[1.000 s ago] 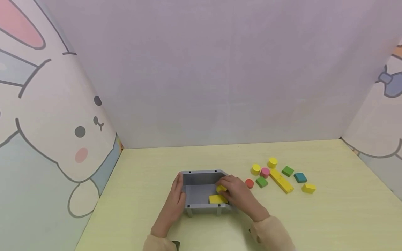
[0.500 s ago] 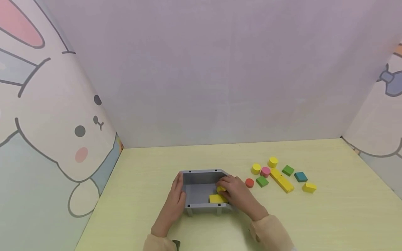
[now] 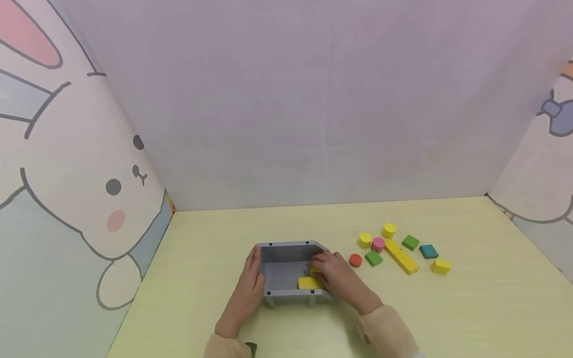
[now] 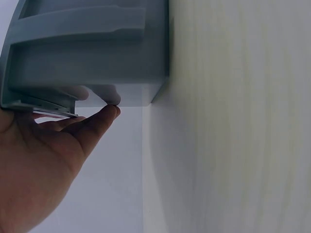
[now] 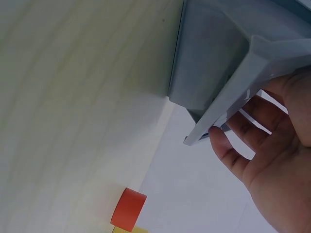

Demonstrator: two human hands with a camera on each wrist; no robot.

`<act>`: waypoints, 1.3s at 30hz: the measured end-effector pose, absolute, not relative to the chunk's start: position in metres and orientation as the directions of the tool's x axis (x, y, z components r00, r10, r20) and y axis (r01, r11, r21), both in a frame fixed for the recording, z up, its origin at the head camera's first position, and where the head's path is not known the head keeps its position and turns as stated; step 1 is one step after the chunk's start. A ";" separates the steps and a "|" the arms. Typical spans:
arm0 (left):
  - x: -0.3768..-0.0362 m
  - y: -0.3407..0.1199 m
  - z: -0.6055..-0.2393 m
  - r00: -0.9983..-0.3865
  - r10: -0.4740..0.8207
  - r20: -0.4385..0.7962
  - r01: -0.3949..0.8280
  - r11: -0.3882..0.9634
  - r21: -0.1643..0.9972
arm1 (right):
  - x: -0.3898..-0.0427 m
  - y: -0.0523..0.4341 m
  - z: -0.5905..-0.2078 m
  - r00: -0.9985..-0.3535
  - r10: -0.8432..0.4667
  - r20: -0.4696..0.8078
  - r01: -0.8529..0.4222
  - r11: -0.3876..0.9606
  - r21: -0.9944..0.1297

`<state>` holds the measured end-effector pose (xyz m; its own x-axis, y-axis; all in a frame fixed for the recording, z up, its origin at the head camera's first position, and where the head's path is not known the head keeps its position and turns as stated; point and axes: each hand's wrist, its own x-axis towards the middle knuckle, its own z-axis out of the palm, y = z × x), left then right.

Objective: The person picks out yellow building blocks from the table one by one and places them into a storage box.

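L hand (image 3: 248,288) flat vs bin (image 3: 286,254) wall, steadying; R hand (image 3: 337,276) inside pinching yellow block (image 3: 315,270) — set it flat beside the other, w/o tipping.

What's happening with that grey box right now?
A person steadies the grey box with the left hand against its side. The right hand reaches over the box's rim onto the yellow blocks inside. More coloured blocks lie loose on the table to the right.
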<state>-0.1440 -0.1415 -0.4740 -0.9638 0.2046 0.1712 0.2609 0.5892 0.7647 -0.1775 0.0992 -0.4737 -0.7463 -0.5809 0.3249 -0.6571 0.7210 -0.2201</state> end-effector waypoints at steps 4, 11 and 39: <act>-0.143 -0.141 -0.473 -0.965 0.204 0.167 0.257 0.587 0.767 | -0.177 0.099 -0.474 -0.740 -0.592 0.319 -0.664 0.716 -0.214; -0.143 -0.141 -0.472 -0.966 0.203 0.163 0.253 0.581 0.774 | -0.177 0.100 -0.475 -0.740 -0.602 0.301 -0.666 0.719 -0.199; -0.143 -0.140 -0.473 -0.966 0.199 0.162 0.250 0.593 0.765 | -0.175 0.113 -0.463 -0.722 -0.551 0.418 -0.665 0.720 -0.198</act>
